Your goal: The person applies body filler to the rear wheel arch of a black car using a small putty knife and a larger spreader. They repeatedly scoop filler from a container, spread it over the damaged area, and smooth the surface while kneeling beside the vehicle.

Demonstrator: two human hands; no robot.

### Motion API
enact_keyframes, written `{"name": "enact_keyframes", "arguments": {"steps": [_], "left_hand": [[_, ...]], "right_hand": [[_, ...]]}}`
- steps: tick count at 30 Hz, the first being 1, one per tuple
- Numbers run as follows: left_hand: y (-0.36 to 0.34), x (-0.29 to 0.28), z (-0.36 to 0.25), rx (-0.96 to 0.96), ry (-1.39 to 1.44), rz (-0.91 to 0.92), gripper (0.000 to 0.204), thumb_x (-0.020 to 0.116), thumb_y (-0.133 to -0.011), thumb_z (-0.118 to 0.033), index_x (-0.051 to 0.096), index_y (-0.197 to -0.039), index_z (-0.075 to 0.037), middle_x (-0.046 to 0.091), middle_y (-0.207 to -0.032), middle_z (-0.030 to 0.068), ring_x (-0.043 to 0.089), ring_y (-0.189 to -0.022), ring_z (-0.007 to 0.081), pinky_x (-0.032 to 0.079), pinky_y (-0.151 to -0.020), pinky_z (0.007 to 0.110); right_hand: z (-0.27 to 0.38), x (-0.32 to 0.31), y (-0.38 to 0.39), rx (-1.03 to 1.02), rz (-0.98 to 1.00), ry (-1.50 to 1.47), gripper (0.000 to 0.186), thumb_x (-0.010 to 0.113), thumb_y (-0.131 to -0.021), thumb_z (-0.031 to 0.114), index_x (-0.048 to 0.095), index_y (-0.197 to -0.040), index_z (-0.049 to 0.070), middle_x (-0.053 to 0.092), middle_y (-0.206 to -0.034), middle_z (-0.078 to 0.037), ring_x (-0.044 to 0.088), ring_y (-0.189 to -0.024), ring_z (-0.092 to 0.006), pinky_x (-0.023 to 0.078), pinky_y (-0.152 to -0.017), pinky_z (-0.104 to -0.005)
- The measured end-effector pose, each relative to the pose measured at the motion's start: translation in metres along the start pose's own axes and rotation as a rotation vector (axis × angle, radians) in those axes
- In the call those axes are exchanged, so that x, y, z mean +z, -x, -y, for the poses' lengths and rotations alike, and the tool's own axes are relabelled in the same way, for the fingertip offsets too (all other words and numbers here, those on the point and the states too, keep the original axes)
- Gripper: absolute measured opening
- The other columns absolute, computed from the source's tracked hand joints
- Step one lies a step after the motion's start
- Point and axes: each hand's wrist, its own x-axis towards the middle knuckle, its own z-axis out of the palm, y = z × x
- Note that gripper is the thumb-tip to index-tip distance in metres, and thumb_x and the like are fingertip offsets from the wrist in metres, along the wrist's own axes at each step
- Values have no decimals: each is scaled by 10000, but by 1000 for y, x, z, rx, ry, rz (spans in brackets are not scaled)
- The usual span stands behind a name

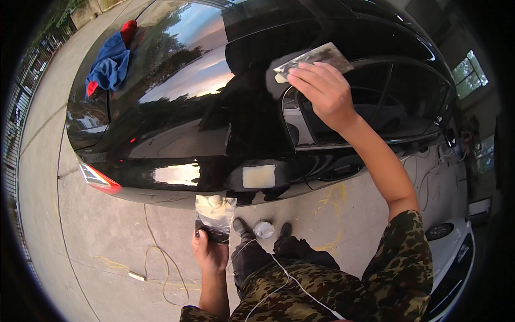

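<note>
My right hand (324,94) grips a flat, smeared putty spreader (330,56) above the rear side window of a black car (252,107). Cream putty (280,78) clings to the spreader's left corner, over a dull grey sanded spot on the bodywork. Low beside the car, my left hand (209,252) pinches the bottom end of a shiny putty board (215,220), thumb on top. A lump of cream putty (215,201) sits at the board's upper end. On the rear side panel, a pale rectangular putty patch (259,176) lies within a grey sanded area.
Blue and red cloths (110,61) lie on the car's rear. Between my feet stands a round can (263,229). A cable (161,252) loops over the concrete floor at left. Behind me to the right is a white car (456,263). A metal fence (21,91) borders the far left.
</note>
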Motion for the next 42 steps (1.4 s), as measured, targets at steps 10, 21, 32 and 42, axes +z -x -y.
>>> {"name": "enact_keyframes", "arguments": {"steps": [10, 21, 32, 42], "left_hand": [[-1, -2, 1, -19, 23, 17, 506, 542, -1082, -240, 427, -1483, 45, 526, -1506, 186, 534, -1377, 296, 416, -1171, 452], [-2, 6, 0, -19, 16, 5, 497, 554, -1079, -246, 449, -1462, 52, 545, -1485, 197, 550, -1361, 299, 429, -1163, 449], [0, -1, 3, -43, 20, -25, 533, 552, -1080, -246, 399, -1492, 55, 521, -1501, 199, 537, -1372, 303, 425, -1170, 453], [-1, 2, 5, -44, 11, -8, 496, 555, -1078, -245, 442, -1464, 46, 545, -1483, 190, 546, -1365, 295, 431, -1164, 455]], "right_hand": [[17, -3, 38, -81, 63, -9, 243, 697, -849, 74, 757, -1083, 60, 753, -1123, -71, 705, -1112, -247, 542, -979, -405], [4, -7, 22, -34, -17, 61, 236, 683, -878, 81, 760, -1101, 70, 753, -1151, -68, 704, -1125, -255, 539, -994, -410], [8, 18, 49, -67, -4, 36, 227, 693, -856, 85, 768, -1070, 64, 749, -1155, -66, 701, -1134, -246, 533, -1000, -400], [-2, 0, 8, -17, -5, 74, 236, 691, -859, 104, 768, -1082, 102, 745, -1151, -39, 687, -1124, -232, 531, -973, -426]]}}
